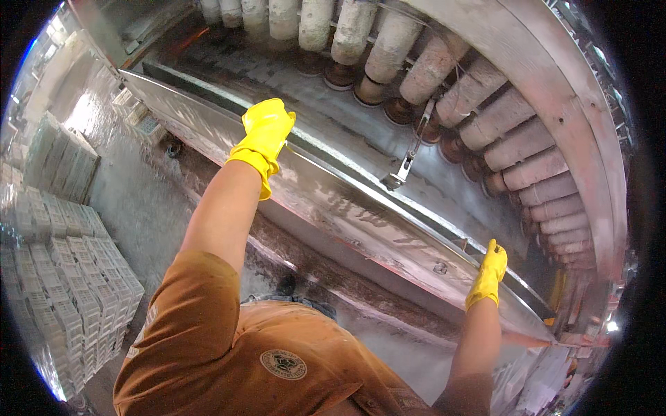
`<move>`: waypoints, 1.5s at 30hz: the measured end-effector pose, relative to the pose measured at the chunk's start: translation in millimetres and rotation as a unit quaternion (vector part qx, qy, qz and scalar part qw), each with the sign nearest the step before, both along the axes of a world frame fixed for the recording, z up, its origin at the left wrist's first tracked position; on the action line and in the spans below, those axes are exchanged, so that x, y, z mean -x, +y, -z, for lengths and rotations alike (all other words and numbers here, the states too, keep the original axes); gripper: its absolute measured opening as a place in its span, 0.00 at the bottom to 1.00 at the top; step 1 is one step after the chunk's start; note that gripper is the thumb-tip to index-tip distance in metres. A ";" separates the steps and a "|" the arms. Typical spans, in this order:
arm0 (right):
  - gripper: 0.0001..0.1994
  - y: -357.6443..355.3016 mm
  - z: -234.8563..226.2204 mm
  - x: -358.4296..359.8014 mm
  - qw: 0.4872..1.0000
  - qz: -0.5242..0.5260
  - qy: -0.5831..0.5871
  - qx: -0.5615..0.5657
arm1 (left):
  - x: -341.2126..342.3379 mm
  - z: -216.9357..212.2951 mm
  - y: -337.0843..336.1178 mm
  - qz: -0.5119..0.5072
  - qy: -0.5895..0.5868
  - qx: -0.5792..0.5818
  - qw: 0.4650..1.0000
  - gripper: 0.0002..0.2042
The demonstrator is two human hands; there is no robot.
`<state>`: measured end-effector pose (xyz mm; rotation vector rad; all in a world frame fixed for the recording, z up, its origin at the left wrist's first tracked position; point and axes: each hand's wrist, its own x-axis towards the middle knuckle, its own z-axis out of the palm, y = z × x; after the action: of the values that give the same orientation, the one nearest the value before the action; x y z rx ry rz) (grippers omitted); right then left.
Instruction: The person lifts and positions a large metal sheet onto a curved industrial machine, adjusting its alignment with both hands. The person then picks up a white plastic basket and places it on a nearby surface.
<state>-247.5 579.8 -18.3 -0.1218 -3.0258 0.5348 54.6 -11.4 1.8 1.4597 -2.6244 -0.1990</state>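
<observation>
Yellow rubber gloves cover both my hands. My left hand [265, 128] is closed in a fist at the near rim of a long machine trough, over a pale, narrow strip [333, 157] that runs along it. Farther right, my right hand [490, 272] is also closed, its fingers drawn together by the right part of the same rim. What either hand grips, if anything, is hidden by the gloves. Below them slopes the machine's wet metal side panel [347, 191]. A hinged metal arm [409, 159] hangs into the trough between my hands.
Several thick, dirt-crusted cylinders [392, 52] line the trough's far side under a curved metal frame [555, 76]. On the left, stacked pale slatted blocks [76, 277] and a pallet-like stack [61, 158] stand on a wet floor [142, 197]. White crates [142, 125] sit beside the machine.
</observation>
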 end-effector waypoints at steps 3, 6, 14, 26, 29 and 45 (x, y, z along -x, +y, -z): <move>0.28 19.5 14.9 12.0 1.000 -0.001 0.004 0.026 | 3.1 0.5 3.1 0.007 0.027 0.026 0.999 0.21; 0.27 22.4 19.1 16.0 0.999 -0.006 -0.002 0.044 | 3.9 -5.0 3.1 -0.001 0.004 -0.005 1.000 0.23; 0.27 28.2 17.5 19.7 0.999 -0.024 0.040 -0.011 | 8.0 -7.5 -4.1 -0.003 -0.007 -0.025 1.000 0.27; 0.29 -5.6 -12.8 -6.3 0.998 -0.041 0.035 0.034 | 4.4 -13.6 -10.0 -0.025 -0.012 -0.037 0.999 0.27; 0.28 -2.0 -13.3 -4.1 0.997 -0.005 -0.010 0.081 | 5.4 -14.1 -9.8 -0.019 -0.005 -0.032 0.999 0.26; 0.28 -17.8 -24.3 -5.4 0.999 0.016 -0.013 0.036 | -0.5 -11.4 -14.1 -0.024 0.040 -0.004 0.999 0.24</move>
<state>-242.0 562.0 6.1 -0.1836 -3.0246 0.6459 55.1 -25.4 13.1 1.4828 -2.5250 -0.2575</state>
